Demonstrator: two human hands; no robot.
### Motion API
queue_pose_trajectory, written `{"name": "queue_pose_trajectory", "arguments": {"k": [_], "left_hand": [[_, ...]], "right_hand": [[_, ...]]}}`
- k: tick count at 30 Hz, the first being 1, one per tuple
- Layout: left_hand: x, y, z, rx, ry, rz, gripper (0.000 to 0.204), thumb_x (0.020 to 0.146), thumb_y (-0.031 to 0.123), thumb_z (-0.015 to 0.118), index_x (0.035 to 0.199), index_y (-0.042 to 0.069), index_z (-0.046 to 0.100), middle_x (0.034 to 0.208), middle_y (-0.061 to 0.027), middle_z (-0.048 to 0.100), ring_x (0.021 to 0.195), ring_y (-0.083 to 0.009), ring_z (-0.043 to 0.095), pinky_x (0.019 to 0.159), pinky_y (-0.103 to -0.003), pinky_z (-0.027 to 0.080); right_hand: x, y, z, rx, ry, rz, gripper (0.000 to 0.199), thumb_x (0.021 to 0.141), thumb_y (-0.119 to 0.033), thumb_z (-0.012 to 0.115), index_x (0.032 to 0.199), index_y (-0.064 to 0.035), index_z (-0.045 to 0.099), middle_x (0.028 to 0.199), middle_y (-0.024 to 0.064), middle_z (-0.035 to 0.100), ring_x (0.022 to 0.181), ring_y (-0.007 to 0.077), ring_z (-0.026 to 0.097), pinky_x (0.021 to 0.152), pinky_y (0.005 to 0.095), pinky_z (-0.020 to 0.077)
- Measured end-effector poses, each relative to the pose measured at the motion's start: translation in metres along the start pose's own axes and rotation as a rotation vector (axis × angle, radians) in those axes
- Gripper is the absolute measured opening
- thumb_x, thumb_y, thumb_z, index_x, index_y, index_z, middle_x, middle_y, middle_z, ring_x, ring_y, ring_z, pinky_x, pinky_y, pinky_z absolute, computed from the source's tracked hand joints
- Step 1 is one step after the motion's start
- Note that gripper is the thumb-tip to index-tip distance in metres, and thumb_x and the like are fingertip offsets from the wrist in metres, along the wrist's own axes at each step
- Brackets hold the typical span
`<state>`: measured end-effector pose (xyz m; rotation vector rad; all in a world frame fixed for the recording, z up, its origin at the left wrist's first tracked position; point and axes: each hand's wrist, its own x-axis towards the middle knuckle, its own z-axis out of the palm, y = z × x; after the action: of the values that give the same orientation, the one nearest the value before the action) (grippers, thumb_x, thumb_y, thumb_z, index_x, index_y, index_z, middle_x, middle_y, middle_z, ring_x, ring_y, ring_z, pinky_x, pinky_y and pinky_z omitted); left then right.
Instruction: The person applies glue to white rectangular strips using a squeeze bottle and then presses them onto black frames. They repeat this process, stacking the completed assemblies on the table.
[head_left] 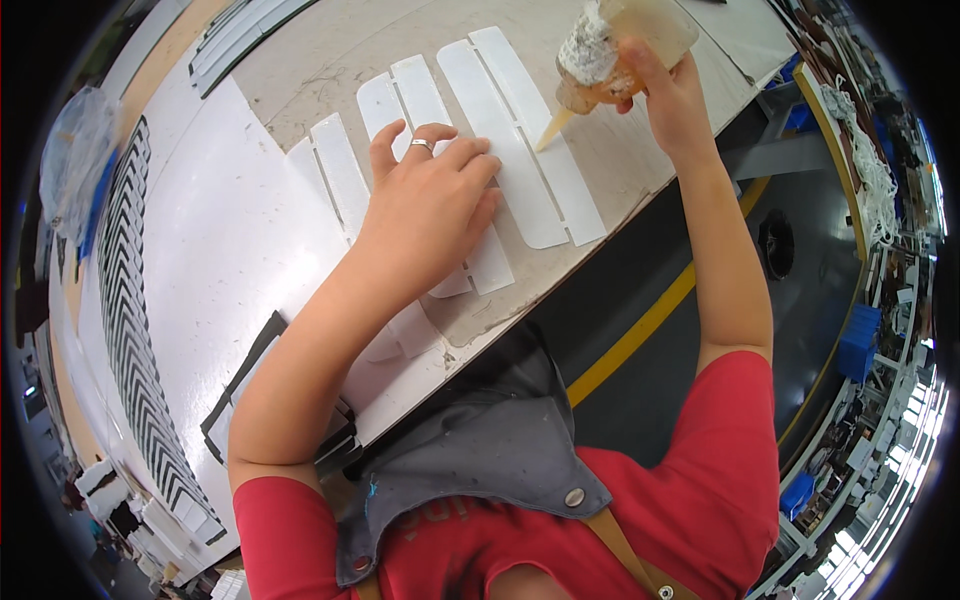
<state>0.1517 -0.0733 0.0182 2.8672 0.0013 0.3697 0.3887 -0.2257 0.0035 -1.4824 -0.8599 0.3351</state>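
Several long white pieces with rounded ends lie side by side on the worktable, each split lengthwise by a narrow slot. My right hand [668, 98] grips a glue bottle [625, 50], tilted nozzle-down, its body smeared with white residue and amber liquid inside. Its pale tip meets or hovers just over the slot of the rightmost white piece [525, 140]; I cannot tell which. My left hand [428, 205] lies spread, fingers apart, over the middle white piece [488, 262], partly hiding it. Left of that hand is another slotted white piece [338, 165].
A long row of overlapping black-and-white strips [140, 330] runs along the table's left side. Black-edged pieces [245, 390] lie by my left forearm, more strips [235, 45] at the far left. The table edge drops to a dark floor with a yellow line [640, 325]; blue bins [858, 340] stand right.
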Motion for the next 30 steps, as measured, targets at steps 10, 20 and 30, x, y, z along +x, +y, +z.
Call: {"name": "queue_pose_trajectory", "arguments": {"k": [10,20,30], "left_hand": [[-0.001,0.002,0.0,0.028,-0.004,-0.005,0.021,0.083,0.016,0.059,0.102,0.007,0.065,0.113,-0.0043,0.062,0.116,-0.0275,0.049,0.105,-0.053,0.018],[-0.001,0.001,0.002,0.03,-0.001,-0.001,0.021,0.084,0.016,0.059,0.101,0.006,0.065,0.112,-0.0042,0.062,0.116,-0.0269,0.049,0.105,-0.053,0.018],[0.0,0.002,-0.002,0.008,-0.048,-0.028,0.021,0.085,0.016,0.058,0.104,0.008,0.063,0.115,-0.0035,0.061,0.117,-0.0254,0.048,0.107,-0.048,0.016]], "right_hand": [[-0.076,-0.049,-0.001,0.095,-0.112,-0.127,0.063,0.069,-0.023,0.082,0.119,0.0004,0.051,0.104,0.0057,0.061,0.096,0.0127,0.057,0.079,0.0281,0.0479],[-0.1,-0.064,-0.024,-0.005,-0.004,-0.099,0.088,0.053,-0.016,0.091,0.126,-0.0009,0.044,0.112,0.0074,0.058,0.102,0.0149,0.057,0.086,0.0294,0.0483],[0.035,-0.023,0.027,0.04,0.112,-0.277,0.024,0.085,-0.017,0.067,0.101,-0.002,0.057,0.082,0.0027,0.062,0.066,0.0099,0.06,0.052,0.0221,0.0475]]}}
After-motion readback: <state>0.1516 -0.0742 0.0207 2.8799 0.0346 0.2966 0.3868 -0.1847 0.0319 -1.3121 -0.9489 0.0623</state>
